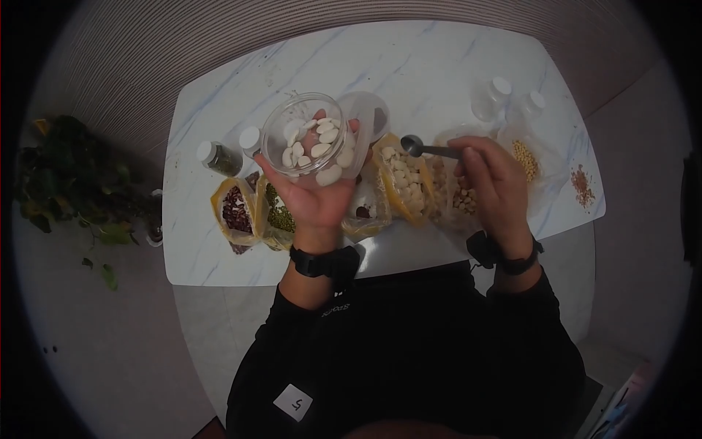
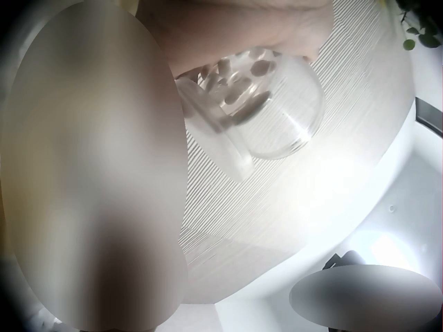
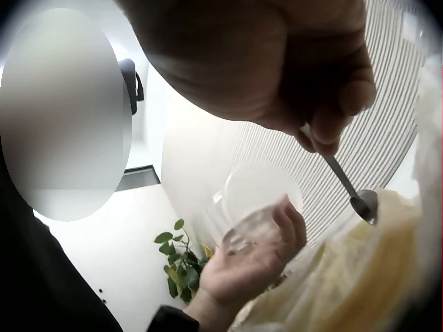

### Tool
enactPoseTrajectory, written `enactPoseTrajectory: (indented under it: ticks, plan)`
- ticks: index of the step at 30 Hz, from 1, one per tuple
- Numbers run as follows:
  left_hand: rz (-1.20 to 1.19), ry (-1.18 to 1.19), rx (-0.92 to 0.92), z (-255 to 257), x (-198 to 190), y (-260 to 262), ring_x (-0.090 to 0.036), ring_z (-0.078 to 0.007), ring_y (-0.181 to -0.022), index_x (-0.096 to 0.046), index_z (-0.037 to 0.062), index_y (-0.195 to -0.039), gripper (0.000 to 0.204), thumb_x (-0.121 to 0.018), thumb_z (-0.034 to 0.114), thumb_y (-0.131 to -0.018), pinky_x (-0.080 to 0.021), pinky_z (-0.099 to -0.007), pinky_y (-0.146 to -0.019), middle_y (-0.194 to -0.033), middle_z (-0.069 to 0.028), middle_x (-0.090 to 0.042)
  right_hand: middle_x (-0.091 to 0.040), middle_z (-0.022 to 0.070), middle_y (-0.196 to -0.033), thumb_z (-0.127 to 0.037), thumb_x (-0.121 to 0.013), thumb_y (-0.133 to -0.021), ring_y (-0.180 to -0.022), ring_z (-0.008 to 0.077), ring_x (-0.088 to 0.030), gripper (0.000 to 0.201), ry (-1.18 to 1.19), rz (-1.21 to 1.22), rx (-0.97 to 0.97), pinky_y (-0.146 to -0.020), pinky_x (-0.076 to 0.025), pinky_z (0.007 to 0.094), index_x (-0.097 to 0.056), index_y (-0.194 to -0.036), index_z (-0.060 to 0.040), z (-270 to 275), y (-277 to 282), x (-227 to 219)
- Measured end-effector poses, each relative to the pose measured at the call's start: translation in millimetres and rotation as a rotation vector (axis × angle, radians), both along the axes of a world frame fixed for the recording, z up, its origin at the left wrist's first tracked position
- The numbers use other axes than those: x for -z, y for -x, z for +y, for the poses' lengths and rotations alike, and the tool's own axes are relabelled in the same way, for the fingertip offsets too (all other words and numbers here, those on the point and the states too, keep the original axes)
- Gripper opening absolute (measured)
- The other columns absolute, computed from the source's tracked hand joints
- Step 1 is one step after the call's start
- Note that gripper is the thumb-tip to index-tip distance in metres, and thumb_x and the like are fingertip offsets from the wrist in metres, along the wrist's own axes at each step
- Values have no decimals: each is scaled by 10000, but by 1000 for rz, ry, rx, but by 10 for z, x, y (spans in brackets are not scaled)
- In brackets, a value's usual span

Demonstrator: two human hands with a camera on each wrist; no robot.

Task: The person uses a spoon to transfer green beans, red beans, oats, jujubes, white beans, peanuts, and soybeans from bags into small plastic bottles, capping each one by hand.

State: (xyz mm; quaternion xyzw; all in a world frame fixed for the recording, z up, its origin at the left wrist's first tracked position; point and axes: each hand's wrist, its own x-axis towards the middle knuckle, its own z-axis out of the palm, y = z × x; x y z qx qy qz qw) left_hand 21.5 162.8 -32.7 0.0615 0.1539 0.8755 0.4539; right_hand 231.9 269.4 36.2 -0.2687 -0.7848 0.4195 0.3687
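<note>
One clear jar in the left hand, one small spoon in the right hand

So the left hand is palm up with the jar sitting right on it, and you can see a bunch of big white beans inside. Thumb's on one side, the fingers curl up round the back, partly visible through the clear wall. They're spread about as wide as the jar. A translucent lid is held in the same hand, right up beside the jar; can't tell exactly how it's wedged.

Right side: the fingers are pinched closed on the spoon's handle, with the bowl end sticking out towards the jar but well apart from it. In the head view that bowl overlaps the far end of a yellow-edged bag of pale beans. Can't tell if it's touching.

Also on the worktop: a bag of dark red beans and a bag of green beans over by the left forearm, a small white-capped jar near them, and some spilled reddish grains at the right edge.
</note>
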Motion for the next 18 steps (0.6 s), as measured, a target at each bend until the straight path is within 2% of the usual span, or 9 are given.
enactPoseTrajectory:
  ticks: [2, 4, 8, 10, 11, 13, 14, 16, 18]
  plan:
    - [14, -84, 50, -25, 9, 14, -466, -482, -1203, -342, 51, -1449, 997, -336, 821, -816, -377, -595, -1012, -1385, -244, -440, -641, 94, -813, -140, -523, -976, -650, 178, -621, 185, -18, -115, -19, -594, -488, 292, -643, -1030, -10, 23, 48, 133]
    - [-25, -136, 81, -31, 22, 25, -471, -483, -1197, -339, 54, -1450, 998, -341, 823, -813, -380, -596, -1010, -1384, -245, -440, -651, 141, -854, -131, -539, -953, -710, 302, -643, 160, -368, -190, -57, -642, -509, 360, -630, -981, -2, 43, 94, 322]
    - [-16, -148, 72, -21, 54, 36, -483, -486, -1181, -336, 60, -1451, 1004, -349, 828, -805, -386, -597, -1006, -1386, -249, -436, -652, 157, -850, -136, -543, -943, -756, 366, -626, 153, -300, -263, 15, -675, -509, 391, -625, -969, -9, -18, 114, 424]
    - [-44, -153, 88, -24, 39, 21, -483, -486, -1181, -336, 61, -1451, 1004, -350, 828, -805, -387, -597, -1004, -1386, -249, -436, -654, 139, -800, -150, -518, -959, -686, 305, -639, 176, -62, -291, -20, -637, -505, 363, -619, -986, -8, 3, 98, 459]
    - [-71, -162, 102, -22, 31, 14, -483, -486, -1181, -337, 62, -1451, 1004, -351, 829, -804, -388, -597, -1003, -1386, -248, -435, -654, 139, -800, -150, -518, -959, -686, 305, -639, 176, -60, -290, -15, -637, -505, 363, -619, -986, -8, 14, 96, 471]
    - [-52, -151, 93, -7, 31, 8, -482, -487, -1182, -337, 62, -1450, 1001, -353, 827, -805, -388, -597, -1003, -1386, -249, -435, -652, 98, -747, -159, -496, -974, -599, 192, -626, 199, 299, -301, -103, -568, -482, 309, -618, -1007, -5, 51, 106, 488]
    - [-36, -136, 81, -11, 33, 6, -481, -487, -1183, -337, 62, -1450, 999, -355, 826, -806, -389, -596, -1002, -1386, -250, -434, -652, 98, -747, -159, -496, -974, -599, 192, -626, 199, 300, -299, -103, -568, -482, 309, -618, -1007, -5, 58, 105, 512]
    - [-43, -138, 77, -13, 29, 3, -480, -486, -1185, -336, 62, -1449, 997, -356, 824, -807, -389, -597, -1001, -1388, -247, -433, -637, 43, -718, -170, -474, -992, -546, 87, -577, 218, 519, -206, -111, -511, -446, 238, -625, -1022, -15, 91, 87, 551]
    - [-52, -143, 72, -15, 31, 5, -479, -485, -1186, -336, 63, -1449, 994, -357, 822, -808, -389, -598, -1001, -1390, -245, -431, -628, 32, -702, -181, -468, -1000, -536, 76, -565, 229, 602, -145, -92, -498, -439, 221, -628, -1031, -22, 174, 24, 553]
